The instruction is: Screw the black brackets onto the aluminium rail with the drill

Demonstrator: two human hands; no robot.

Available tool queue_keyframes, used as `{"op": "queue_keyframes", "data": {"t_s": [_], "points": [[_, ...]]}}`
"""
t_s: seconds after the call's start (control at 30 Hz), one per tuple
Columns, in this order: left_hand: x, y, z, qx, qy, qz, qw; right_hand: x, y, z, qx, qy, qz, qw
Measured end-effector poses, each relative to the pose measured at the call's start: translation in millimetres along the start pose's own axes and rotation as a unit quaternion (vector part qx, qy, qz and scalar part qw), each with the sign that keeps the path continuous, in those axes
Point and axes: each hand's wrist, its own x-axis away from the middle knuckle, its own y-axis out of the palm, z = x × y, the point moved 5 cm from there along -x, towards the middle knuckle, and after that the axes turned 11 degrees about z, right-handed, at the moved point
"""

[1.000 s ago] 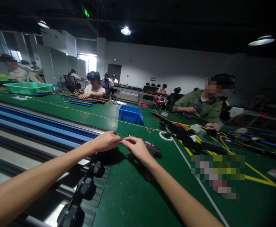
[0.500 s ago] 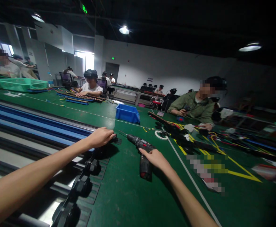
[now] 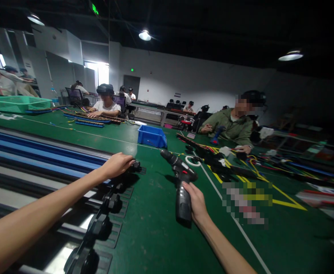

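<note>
Cordless drill: the dark cordless drill (image 3: 181,182) is held over the middle of the green tabletop (image 3: 155,243). Its nose points away and to the left, its handle runs back toward the person, and its shadow lies on the mat just left of it.
Right hand: the right hand (image 3: 197,203) is closed round the drill's handle from the right side, fingers wrapped about the grip. The drill body rises up and away from the hand.
Left hand: the left hand (image 3: 117,164) is well apart from the drill, to its left, and half curled. Its fingertips are laid on the farthest black fixture (image 3: 135,166); how firmly it grips cannot be told.
Fixture row: a row of black fixtures (image 3: 104,220) runs from that hand back toward the near edge, each one on a ribbed dark pad.
Left side: long blue rails (image 3: 41,152) lie along the tabletop beside the row.
Beyond the drill: a white tape roll (image 3: 192,161) lies just past the nose, and a blue bin (image 3: 152,136) stands farther back.
Right side: a white line (image 3: 235,224) crosses the mat. Past it are yellow wires (image 3: 258,167) among dark parts.
Others: a person in a green jacket (image 3: 232,125) sits at the far right edge. A person in a white shirt (image 3: 105,108) sits at the far edge, and a green basket (image 3: 16,103) stands at the far left corner.
</note>
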Motion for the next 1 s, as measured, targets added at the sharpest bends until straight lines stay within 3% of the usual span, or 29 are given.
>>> {"op": "queue_keyframes", "data": {"t_s": [0.07, 0.17, 0.23, 0.33, 0.57, 1.0], "points": [[0, 0.1, -1, -0.001, -0.004, 0.002, 1.000, 11, 9, -5, -0.127, 0.091, -0.030, 0.987], [1, -0.1, -1, -0.001, -0.010, -0.003, 1.000, 28, 30, -12, -0.249, 0.215, -0.127, 0.936], [1, 0.1, -1, -0.004, -0.015, -0.008, 1.000, 37, 41, -12, -0.289, 0.261, -0.179, 0.904], [2, 2.2, -4, -0.005, -0.021, -0.016, 1.000, 42, 49, -1, -0.296, 0.307, -0.218, 0.878], [6, 11.0, -15, 0.050, -0.066, -0.016, 0.996, 35, 49, 19, -0.265, 0.313, -0.239, 0.880], [5, 3.6, -9, 0.114, -0.065, 0.002, 0.991, 40, 49, 22, -0.220, 0.300, -0.280, 0.885]]}}
